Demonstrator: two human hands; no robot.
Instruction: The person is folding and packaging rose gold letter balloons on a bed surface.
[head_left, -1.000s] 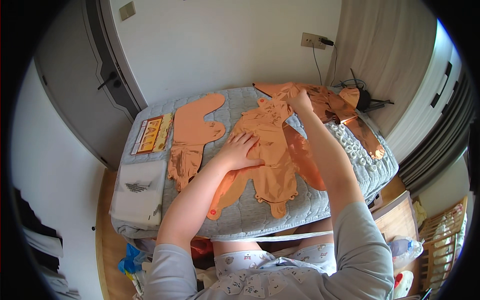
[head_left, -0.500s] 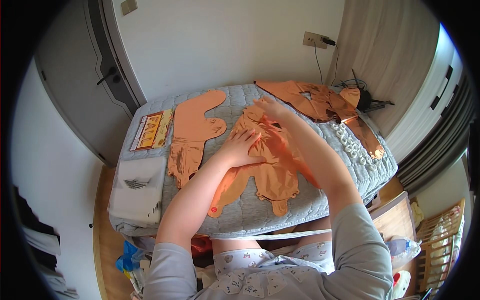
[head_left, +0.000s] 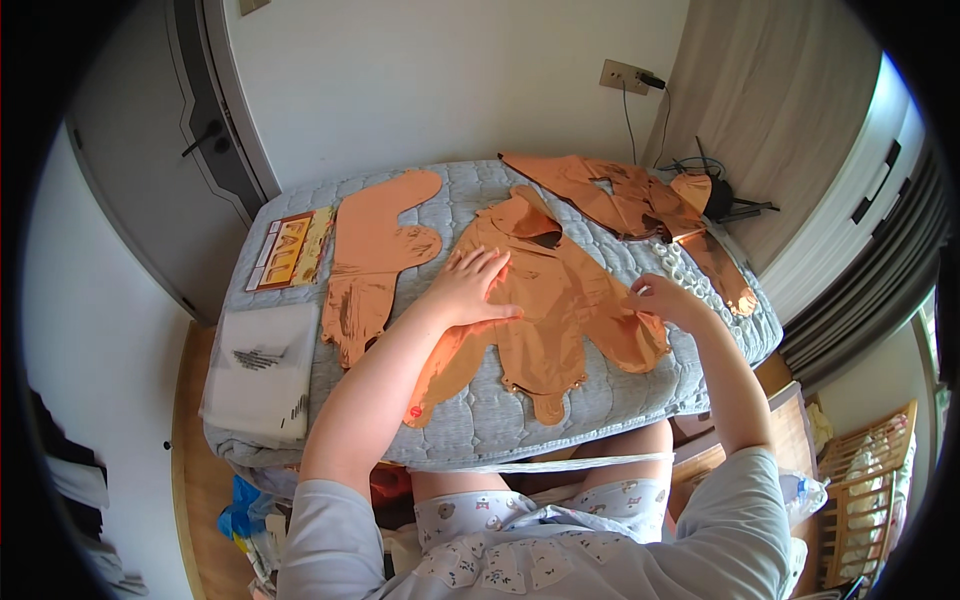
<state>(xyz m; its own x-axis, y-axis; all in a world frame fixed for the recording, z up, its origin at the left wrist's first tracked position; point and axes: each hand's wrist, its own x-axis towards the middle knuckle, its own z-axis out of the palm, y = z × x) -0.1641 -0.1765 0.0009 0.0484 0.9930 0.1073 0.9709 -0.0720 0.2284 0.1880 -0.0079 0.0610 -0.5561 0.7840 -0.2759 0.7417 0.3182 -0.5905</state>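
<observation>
A flat copper-coloured foil balloon [head_left: 545, 330] lies spread out, wrinkled, with a curled flap at its far end. My left hand [head_left: 470, 290] rests on its left part with the fingers stretched and the thumb apart. At the balloon's right lobe, my right hand [head_left: 665, 300] has thumb and fingers closed on the foil edge. To the left lies another flat copper foil balloon [head_left: 380, 230], curved in outline. A third, crumpled foil balloon [head_left: 630, 195] lies at the far right.
The grey quilted bed [head_left: 470, 440] carries everything. White rings of ribbon or tape [head_left: 690, 275] lie right of my right hand. A printed picture card [head_left: 290, 250] and a clear plastic packet [head_left: 262, 365] lie at left. A black object with cords [head_left: 735, 205] stands far right.
My right hand has moved from the balloon's far end to its right lobe. The far flap now shows, curled, and the right lobe is spread wider. My left hand stays on the foil.
</observation>
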